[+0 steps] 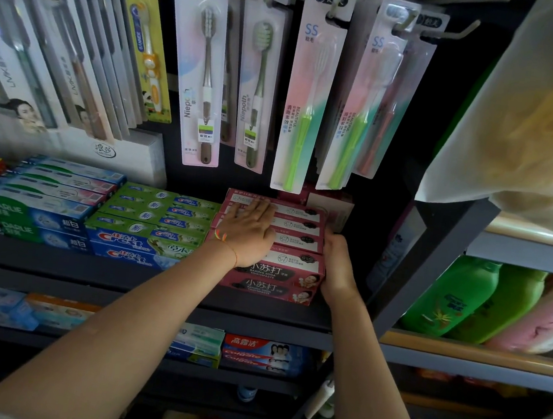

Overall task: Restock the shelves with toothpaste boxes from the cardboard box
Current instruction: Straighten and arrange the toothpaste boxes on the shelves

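A stack of pink baking soda toothpaste boxes (293, 245) sits on the dark shelf (156, 285), right of the green Crest boxes (160, 216). My left hand (248, 228) lies flat on top of the pink stack, fingers straight. At the stack's right end, my right hand (338, 261) presses against the box ends, its fingers partly hidden behind them. The cardboard box is out of view.
Packaged toothbrushes (310, 92) hang on hooks just above the pink stack. Darlie boxes (37, 209) fill the left of the shelf. Colgate boxes (262, 354) lie on the shelf below. Green and pink bottles (464, 299) stand on the neighbouring rack at right, past a grey upright post (435, 258).
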### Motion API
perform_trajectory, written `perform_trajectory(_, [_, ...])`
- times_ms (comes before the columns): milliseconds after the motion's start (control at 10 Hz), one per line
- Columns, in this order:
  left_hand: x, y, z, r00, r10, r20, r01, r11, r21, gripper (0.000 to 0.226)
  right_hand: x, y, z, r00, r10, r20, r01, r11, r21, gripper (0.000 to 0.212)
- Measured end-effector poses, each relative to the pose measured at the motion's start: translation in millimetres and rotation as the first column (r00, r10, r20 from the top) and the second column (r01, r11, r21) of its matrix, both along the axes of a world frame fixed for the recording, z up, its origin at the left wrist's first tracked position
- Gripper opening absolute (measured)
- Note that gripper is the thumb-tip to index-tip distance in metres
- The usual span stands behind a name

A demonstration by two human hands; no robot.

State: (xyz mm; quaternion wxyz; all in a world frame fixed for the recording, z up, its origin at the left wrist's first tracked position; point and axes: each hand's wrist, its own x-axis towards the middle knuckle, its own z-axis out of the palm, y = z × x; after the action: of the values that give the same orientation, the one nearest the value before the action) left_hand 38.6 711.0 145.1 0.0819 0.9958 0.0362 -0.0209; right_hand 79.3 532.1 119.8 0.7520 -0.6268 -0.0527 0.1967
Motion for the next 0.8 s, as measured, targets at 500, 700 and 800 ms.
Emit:
perform_trajectory(500, [2,2,3,1.000,0.008,-0.014,-0.009,1.000,-0.006,0.058,-2,-1,4,0.994,-0.105,-0.010,0.105,0.994,-0.011,0.046])
perform_trajectory(700, [-2,0,8,1.000,0.023,0.004,-0.023,0.998,-0.055,0.057,-21,-13,-22,0.975,-0.215,-0.060,0.214,0.976,-0.030,0.057])
perform_trajectory(800, [-10,-8,20,0.991,0.045,0.124,-0.030,0.993,-0.117,0.061,-44,-24,-31,0.946,-0.319,0.051,0.323,0.931,-0.173,0.063])
